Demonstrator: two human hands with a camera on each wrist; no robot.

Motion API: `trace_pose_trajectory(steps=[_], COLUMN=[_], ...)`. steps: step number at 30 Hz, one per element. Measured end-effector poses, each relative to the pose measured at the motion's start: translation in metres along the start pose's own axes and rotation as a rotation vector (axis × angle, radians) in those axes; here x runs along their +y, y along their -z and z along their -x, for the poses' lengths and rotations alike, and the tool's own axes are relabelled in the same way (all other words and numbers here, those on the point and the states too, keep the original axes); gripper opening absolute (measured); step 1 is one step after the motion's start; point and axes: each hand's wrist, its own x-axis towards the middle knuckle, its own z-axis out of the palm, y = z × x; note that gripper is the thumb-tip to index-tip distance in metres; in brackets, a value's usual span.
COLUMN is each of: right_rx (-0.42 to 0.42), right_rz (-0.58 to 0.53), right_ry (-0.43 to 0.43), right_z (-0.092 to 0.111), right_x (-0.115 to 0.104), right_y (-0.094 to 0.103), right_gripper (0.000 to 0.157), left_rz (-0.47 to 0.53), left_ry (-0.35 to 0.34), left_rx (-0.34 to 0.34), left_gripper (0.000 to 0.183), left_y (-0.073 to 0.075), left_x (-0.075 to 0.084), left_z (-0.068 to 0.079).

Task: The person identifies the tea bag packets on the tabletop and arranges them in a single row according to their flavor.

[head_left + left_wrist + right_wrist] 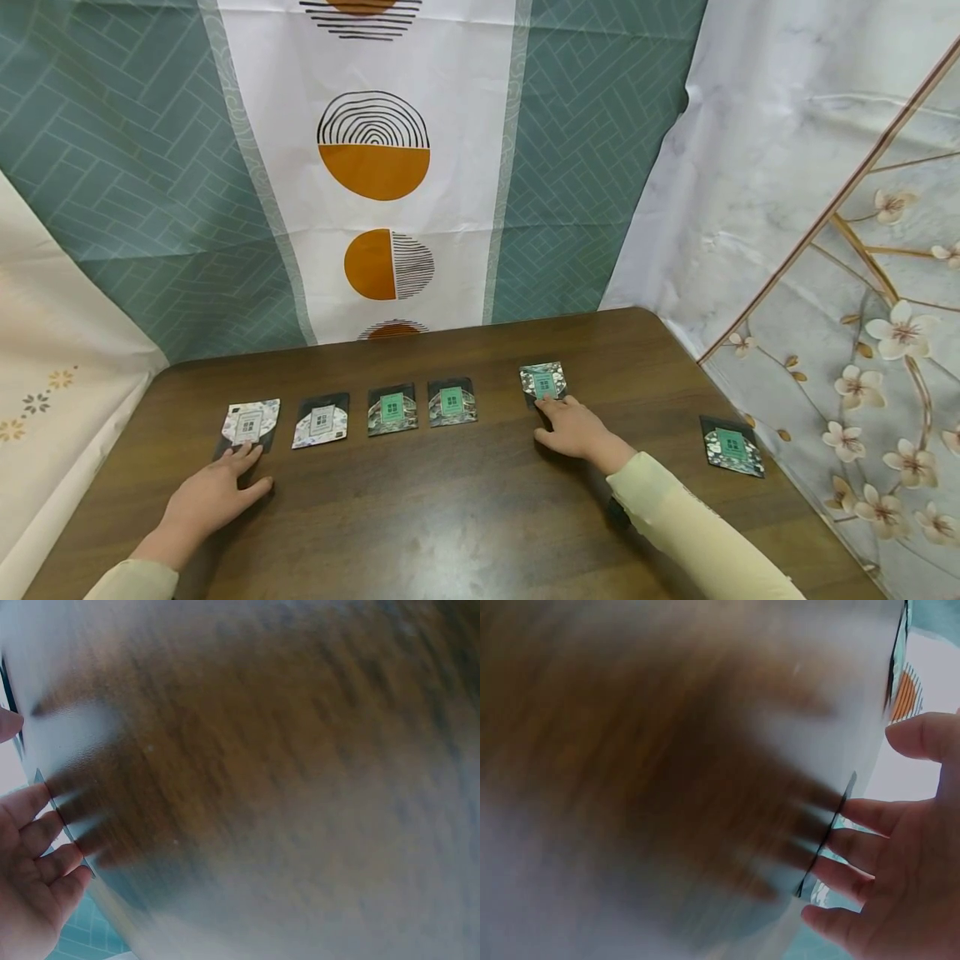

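At the left end of a row of flat square packets, my left hand [213, 493] rests its fingertips on the lower edge of a white and black packet [252, 419]. My right hand [576, 429] touches the near edge of a packet with a green label [543, 380], farther right. Its fingers partly cover that packet. In the left wrist view, the left hand [37, 881] has its fingers extended, thumb apart. From the right wrist, the right hand [900, 862] likewise shows extended fingertips along the thin dark edge of the packet [827, 838].
Between the hands lie a white-labelled packet [321, 421] and two green-labelled packets, one [392, 408] beside the other [452, 402]. Another green-labelled packet [732, 447] lies near the right edge of the brown wooden table [420, 508]. Patterned curtains [465, 167] hang behind it.
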Motion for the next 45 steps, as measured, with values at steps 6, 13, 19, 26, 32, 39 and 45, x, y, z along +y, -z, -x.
trace_pose_trajectory(steps=[6, 13, 19, 26, 32, 39, 45], right_rx=[0.001, 0.012, 0.035, 0.011, 0.006, -0.005, -0.016], right_rz=[0.018, 0.028, 0.055, 0.065, 0.093, 0.082, 0.079], right_ry=[0.009, 0.013, 0.038, 0.018, 0.009, 0.017, 0.008], right_z=[-0.002, -0.001, -0.002, -0.006, -0.008, -0.008, -0.006], right_x=[-0.012, -0.028, -0.04, -0.052, -0.059, -0.069, -0.072], right_y=[-0.003, -0.007, -0.01, -0.014, -0.018, -0.02, -0.018], right_gripper=[0.061, 0.06, 0.061, 0.061, 0.062, 0.061, 0.06], left_rz=[-0.003, -0.004, 0.004, 0.006, 0.008, 0.0, -0.006], left_ry=[-0.003, 0.0, 0.0, 0.005, -0.001, 0.0, -0.001], left_rx=[0.002, -0.002, 0.009, 0.014, 0.018, 0.003, 0.004], left_gripper=[0.074, 0.074, 0.073, 0.074, 0.074, 0.075, 0.074], left_y=[0.001, 0.001, 0.001, 0.001, 0.001, 0.0, 0.001], left_x=[0.0, 0.0, 0.001, 0.001, 0.001, 0.0, 0.0], left_z=[-0.001, -0.001, 0.0, 0.001, 0.001, 0.001, 0.0])
